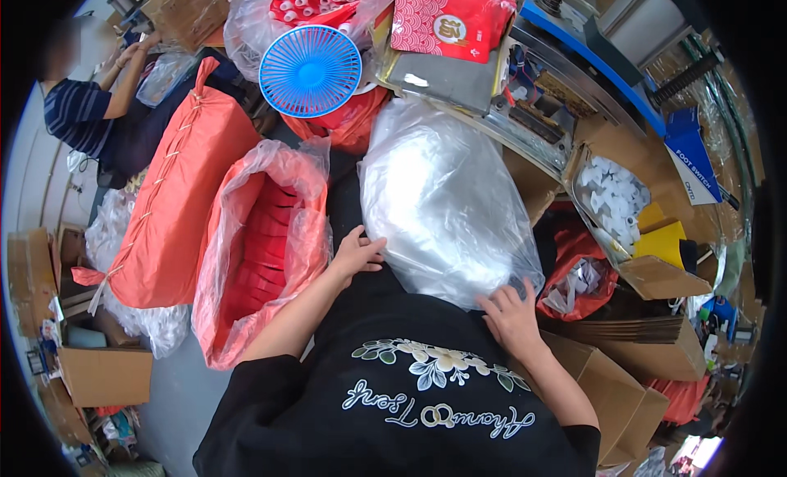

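Note:
A large clear plastic bag, puffed out and shiny, lies across my lap. Its contents cannot be made out through the glare. At its left edge is my left hand, fingers apart and slightly bent, the tips close to the plastic. My right hand rests on the bag's near right corner with its fingers spread over the film. Left of my left arm stands an open red sack with a clear liner and red packets inside. Beyond it leans a filled red sack, laced shut with cord.
Ahead are a blue round plastic basket and a red printed pouch on the blue-framed machine. To the right, white pieces fill a carton, above a red bag and cardboard boxes. A person works far left.

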### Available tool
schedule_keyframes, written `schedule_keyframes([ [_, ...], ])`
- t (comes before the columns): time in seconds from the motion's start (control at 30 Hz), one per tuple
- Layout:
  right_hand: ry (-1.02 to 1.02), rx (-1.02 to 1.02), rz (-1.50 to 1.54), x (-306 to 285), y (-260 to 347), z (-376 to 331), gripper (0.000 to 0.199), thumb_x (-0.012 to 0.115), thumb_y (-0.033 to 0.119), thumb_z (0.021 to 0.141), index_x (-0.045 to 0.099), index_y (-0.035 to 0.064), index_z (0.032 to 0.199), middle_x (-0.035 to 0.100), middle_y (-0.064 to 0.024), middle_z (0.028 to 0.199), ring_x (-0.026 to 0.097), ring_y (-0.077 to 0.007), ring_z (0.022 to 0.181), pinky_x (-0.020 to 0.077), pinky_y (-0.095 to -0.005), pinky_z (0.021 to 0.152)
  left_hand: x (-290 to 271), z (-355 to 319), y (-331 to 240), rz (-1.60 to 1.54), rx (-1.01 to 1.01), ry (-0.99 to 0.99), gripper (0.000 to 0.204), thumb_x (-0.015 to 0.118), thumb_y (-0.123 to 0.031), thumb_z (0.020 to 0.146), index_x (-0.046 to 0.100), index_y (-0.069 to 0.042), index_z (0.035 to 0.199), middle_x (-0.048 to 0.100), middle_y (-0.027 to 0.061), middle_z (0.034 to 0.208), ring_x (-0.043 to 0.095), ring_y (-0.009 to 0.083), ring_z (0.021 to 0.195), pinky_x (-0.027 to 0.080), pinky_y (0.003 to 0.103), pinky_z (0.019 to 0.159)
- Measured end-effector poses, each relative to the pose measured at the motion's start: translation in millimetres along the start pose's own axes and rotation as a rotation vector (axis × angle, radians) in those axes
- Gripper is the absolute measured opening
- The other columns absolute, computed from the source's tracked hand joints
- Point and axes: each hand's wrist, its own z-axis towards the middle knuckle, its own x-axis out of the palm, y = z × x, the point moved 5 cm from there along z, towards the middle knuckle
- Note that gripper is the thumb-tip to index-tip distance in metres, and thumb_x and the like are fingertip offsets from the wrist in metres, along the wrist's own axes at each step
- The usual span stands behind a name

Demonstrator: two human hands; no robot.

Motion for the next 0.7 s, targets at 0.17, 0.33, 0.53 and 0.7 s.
schedule_keyframes([
  [0.17, 0.071, -0.13, 0.163, 23, 0, -4, 0.027, 0.066, 0.005, 0.076, 0.063, 0.0102, 0.102, 0.059, -0.0048, 0.088, 0.058, -0.0218, 0.098, 0.034, -0.0471, 0.098, -16, 18, 39, -0.008, -0.056, 0.075, 0.056, 0.07, -0.028, 0.088, 0.049, 0.004, 0.129, 0.067, 0.0095, 0.094, 0.064, 0.0127, 0.067, 0.055, 0.024, 0.058],
  [0.33, -0.053, -0.059, 0.582, -14, -3, 3, 0.012, 0.057, 0.001, 0.087, 0.06, 0.0051, 0.099, 0.067, -0.0071, 0.097, 0.062, -0.0199, 0.093, 0.0423, -0.0349, 0.092, 4, -16, 22, 0.127, -0.231, 0.292, 0.059, 0.062, -0.05, 0.09, 0.059, 0.003, 0.116, 0.07, 0.0118, 0.102, 0.065, 0.0107, 0.067, 0.053, 0.02, 0.057],
  [0.53, 0.262, 0.15, 1.251, -10, -9, -11, 0.012, 0.054, 0.007, 0.096, 0.055, -0.0006, 0.105, 0.069, -0.011, 0.101, 0.066, -0.0163, 0.094, 0.0504, -0.0289, 0.085, 18, -18, 30, -0.226, -0.334, 0.445, 0.058, 0.058, -0.053, 0.092, 0.06, 0.0, 0.115, 0.07, 0.0099, 0.107, 0.065, 0.0087, 0.068, 0.051, 0.017, 0.055],
  [0.7, 0.209, 0.135, 1.213, -16, -5, 0, 0.02, 0.061, 0.007, 0.091, 0.06, 0.0008, 0.11, 0.069, -0.0101, 0.103, 0.066, -0.0172, 0.093, 0.0503, -0.0305, 0.084, 9, -9, 48, -0.192, -0.244, 0.315, 0.054, 0.061, -0.048, 0.091, 0.059, 0.0, 0.116, 0.069, 0.0101, 0.11, 0.066, 0.0094, 0.073, 0.052, 0.017, 0.054],
])
